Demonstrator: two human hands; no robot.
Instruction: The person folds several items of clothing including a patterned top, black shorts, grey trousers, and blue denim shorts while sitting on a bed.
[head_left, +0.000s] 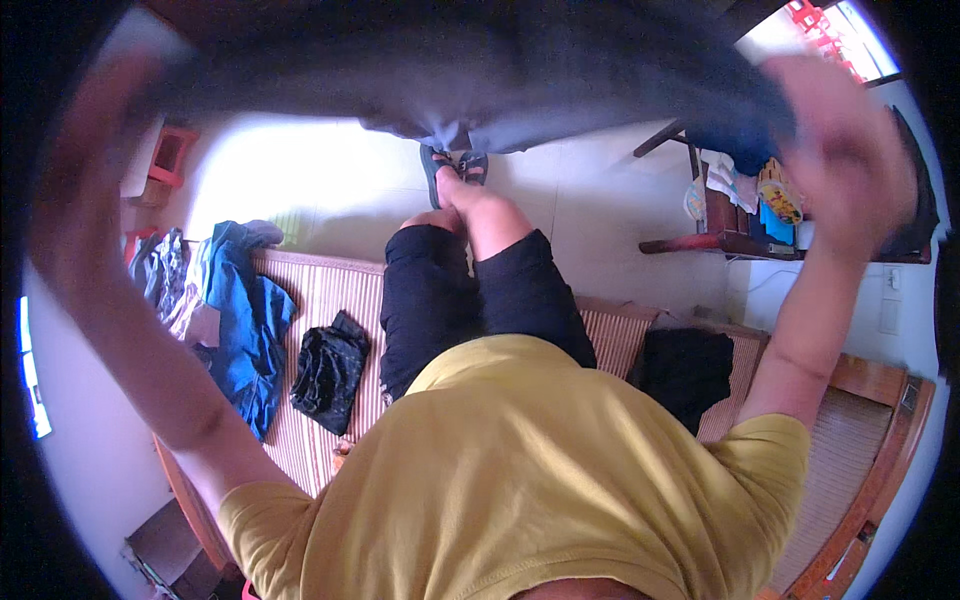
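A dark garment (465, 75), grey-black and blurred, is stretched wide across the top of the view. At its left end my left hand (131, 79) grips the cloth, though the fingers are smeared by blur. My right hand (844, 150) closes on the other end, raised at the upper right. The garment's lower edge sags over my sandalled feet, and its upper part runs out of view. Beside my left thigh, a folded black patterned garment (330, 375) lies on the slatted mat (330, 285). Another black garment (686, 371) rests to the right of my lap.
Blue clothing (244, 322) is heaped with other laundry at the left of the seat. A dark wooden shelf (697, 244) at the right bears cloths and a yellow patterned item (780, 191). A red stool (172, 154) stands at far left; a wooden armrest (900, 420) bounds the right.
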